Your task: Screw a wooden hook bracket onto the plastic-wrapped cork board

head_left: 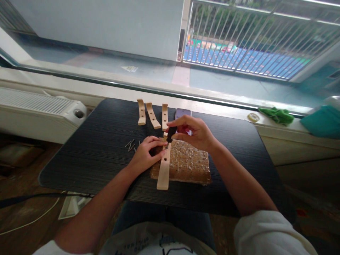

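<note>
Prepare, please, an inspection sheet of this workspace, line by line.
Surface: dark tabletop, finely lined.
Work things: wooden strip with a hole, lying across a wrapped brown block, near end overhanging; three more strips beyond; loose screws or nails at left.
Clutter: phone near the far edge, partly hidden.
Hands: left hand touches the strip; right hand holds a dark-handled tool, tip down at the strip.
Cables: dark cable or strap and pale cord, lower left.
Surroundings: windowsill with tape roll and green cloth; radiator at left.
</note>
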{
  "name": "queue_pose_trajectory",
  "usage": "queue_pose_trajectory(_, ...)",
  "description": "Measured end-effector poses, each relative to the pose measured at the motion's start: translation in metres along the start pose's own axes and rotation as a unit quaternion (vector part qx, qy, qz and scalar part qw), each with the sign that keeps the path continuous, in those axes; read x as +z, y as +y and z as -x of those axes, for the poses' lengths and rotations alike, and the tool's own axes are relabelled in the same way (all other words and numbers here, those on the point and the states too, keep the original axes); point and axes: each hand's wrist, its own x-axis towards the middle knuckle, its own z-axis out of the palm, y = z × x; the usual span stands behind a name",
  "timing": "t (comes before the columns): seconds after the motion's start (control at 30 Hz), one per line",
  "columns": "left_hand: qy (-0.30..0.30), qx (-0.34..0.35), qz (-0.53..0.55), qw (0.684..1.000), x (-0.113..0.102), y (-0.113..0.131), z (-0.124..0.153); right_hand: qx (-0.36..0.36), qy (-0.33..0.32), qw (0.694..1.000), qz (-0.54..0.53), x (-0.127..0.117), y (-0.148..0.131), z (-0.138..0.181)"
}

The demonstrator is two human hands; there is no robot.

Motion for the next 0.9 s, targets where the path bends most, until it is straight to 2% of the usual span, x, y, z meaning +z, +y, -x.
queue_pose_trajectory(0.53,-0.001,-0.007,0.01,1.0,0.001,-0.001,0.001,-0.039,0.08,0.995,0.049,0.012,0.005,0.0)
queue_pose_trajectory(0.9,0.005,-0.003,0.006,1.0,0.001,-0.001,0.001,-0.059,0.141,0.981,0.121,0.019,0.004,0.0)
